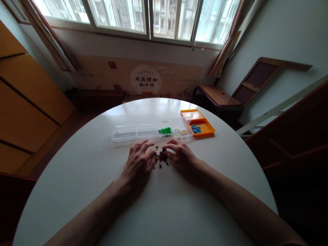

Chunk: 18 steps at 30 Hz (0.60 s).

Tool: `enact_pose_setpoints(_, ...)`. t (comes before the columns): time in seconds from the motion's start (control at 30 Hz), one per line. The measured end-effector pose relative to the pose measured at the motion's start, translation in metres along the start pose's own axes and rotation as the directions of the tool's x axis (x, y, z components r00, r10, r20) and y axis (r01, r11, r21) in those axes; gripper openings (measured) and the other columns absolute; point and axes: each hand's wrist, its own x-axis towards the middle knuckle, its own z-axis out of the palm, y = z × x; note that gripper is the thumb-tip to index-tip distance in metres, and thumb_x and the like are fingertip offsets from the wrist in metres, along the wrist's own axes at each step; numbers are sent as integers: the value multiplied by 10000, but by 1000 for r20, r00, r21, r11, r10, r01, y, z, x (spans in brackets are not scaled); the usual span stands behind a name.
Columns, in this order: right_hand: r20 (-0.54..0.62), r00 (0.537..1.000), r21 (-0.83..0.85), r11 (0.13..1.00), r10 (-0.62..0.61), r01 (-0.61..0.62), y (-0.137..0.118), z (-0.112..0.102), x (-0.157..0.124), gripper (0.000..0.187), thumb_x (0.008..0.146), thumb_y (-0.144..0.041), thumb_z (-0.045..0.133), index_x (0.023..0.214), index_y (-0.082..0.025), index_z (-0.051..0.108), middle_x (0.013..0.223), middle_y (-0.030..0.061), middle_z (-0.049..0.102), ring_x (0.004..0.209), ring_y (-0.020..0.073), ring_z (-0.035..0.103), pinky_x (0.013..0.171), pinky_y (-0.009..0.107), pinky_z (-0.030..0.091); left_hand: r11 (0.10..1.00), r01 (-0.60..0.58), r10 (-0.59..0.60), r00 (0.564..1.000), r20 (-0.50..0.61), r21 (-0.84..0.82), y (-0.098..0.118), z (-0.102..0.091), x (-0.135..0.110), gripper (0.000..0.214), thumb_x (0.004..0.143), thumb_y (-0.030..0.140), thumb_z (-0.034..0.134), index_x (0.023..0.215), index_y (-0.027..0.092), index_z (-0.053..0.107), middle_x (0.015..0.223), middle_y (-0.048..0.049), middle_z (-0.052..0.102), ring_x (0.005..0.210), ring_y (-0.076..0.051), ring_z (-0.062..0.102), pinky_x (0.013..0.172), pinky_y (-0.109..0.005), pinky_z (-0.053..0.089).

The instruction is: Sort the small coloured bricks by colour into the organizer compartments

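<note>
A small pile of dark brown pieces point(163, 154), with a few yellow and blue ones among them, lies on the white table between my hands. My left hand point(139, 158) is at the pile's left side, thumb and index finger close together; whatever may be between them is too small to name. From the right, my right hand point(182, 154) touches the pile with index finger and thumb apart. Behind the hands, a clear divided box point(124, 137) holds green pieces point(164, 131) and pale yellow pieces point(180, 132) in separate compartments.
An orange tray point(208, 129) with blue pieces point(196, 128) stands at the box's right end, a clear lid partly over it. The round white table point(77, 177) curves away at the back. Beyond it are a wooden chair point(217, 95) and a window point(171, 18).
</note>
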Motion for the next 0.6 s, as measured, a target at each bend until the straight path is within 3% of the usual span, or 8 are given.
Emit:
enact_pose_setpoints(0.37, 22, 1000, 6, 1000, -8, 8, 0, -2, -2, 161, 861, -191, 605, 990, -196, 701, 950, 66, 647, 858, 167, 609, 788, 279, 489, 1000, -20, 20, 1000, 3, -8, 6, 1, 5, 160, 816, 196, 534, 880, 235, 676, 1242, -59, 604, 1281, -302, 425, 1076, -529, 306)
enact_pose_setpoints(0.6, 109, 990, -10, 996, -93, 94, -7, -3, -2, 183, 800, -154, 641, 947, -240, 708, 963, 38, 637, 870, 158, 595, 781, 260, 479, 999, -26, 26, 1000, -11, -26, 5, 1, 8, 150, 808, 190, 538, 838, 233, 679, 1209, -56, 624, 1240, -297, 455, 1061, -529, 323)
